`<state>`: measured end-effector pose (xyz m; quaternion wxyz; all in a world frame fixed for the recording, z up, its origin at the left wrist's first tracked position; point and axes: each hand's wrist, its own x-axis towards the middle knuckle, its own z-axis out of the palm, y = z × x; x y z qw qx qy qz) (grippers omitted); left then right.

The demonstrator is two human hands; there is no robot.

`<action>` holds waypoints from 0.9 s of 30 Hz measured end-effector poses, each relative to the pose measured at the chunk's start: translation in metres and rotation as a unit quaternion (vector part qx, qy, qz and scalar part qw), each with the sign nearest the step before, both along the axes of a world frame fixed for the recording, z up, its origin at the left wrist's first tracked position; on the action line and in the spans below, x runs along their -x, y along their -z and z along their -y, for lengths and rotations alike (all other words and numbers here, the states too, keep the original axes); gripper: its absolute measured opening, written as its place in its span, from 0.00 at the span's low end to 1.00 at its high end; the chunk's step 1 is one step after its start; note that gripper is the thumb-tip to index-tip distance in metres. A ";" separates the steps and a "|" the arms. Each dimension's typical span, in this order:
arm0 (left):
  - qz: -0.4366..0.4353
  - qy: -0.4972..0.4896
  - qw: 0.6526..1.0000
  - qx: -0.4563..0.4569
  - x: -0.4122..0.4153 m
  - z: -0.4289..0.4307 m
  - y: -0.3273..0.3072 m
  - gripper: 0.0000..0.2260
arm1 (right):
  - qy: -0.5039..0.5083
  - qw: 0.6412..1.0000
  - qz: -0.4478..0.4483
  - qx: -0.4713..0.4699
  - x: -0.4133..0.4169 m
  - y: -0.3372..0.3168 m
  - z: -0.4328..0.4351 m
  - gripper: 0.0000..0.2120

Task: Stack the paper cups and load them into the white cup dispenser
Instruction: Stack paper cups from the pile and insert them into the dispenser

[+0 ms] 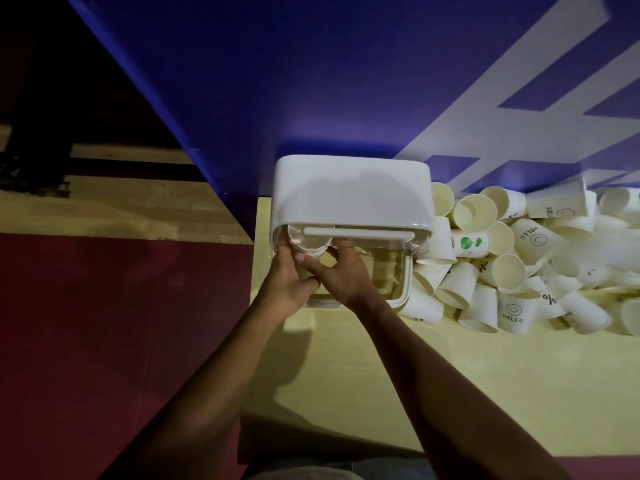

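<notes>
Head view shows your two hands at the front of the dispenser (349, 192), which sits on the yellow table (381, 375) against a blue wall (277, 81). Your left hand (289, 284) is at the left end of the clear front, fingers curled around a stack of cups (309, 245) that pokes in there. Your right hand (343, 271) is just beside it, touching it, with fingers bent around the same stack from the other side (your thumb crosses over toward the left hand). Both hands hold the stack, partly closed around it. How deep the stack sits inside, you cannot tell through the clear plastic. A big pile of loose cups (519, 258) lies on the table just to the right of the dispenser, some touching its side. Many lie tipped over.
</notes>
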<state>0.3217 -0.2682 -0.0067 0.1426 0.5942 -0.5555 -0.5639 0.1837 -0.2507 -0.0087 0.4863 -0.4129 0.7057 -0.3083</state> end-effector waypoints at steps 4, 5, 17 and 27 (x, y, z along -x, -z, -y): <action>-0.035 -0.014 0.999 0.004 -0.005 -0.012 0.001 0.46 | -0.006 1.000 0.019 -0.018 0.004 -0.009 -0.013 0.38; -0.049 -0.028 0.998 -0.002 -0.008 -0.019 0.001 0.49 | -0.004 0.999 0.025 -0.022 0.006 -0.012 -0.021 0.42; 0.023 0.082 0.993 0.078 0.092 -0.126 -0.042 0.31 | 0.203 0.977 -0.069 -0.002 0.100 -0.033 -0.181 0.07; 0.126 0.223 0.949 0.183 0.292 -0.118 -0.014 0.37 | 0.315 0.948 -0.036 -0.032 0.231 -0.037 -0.298 0.05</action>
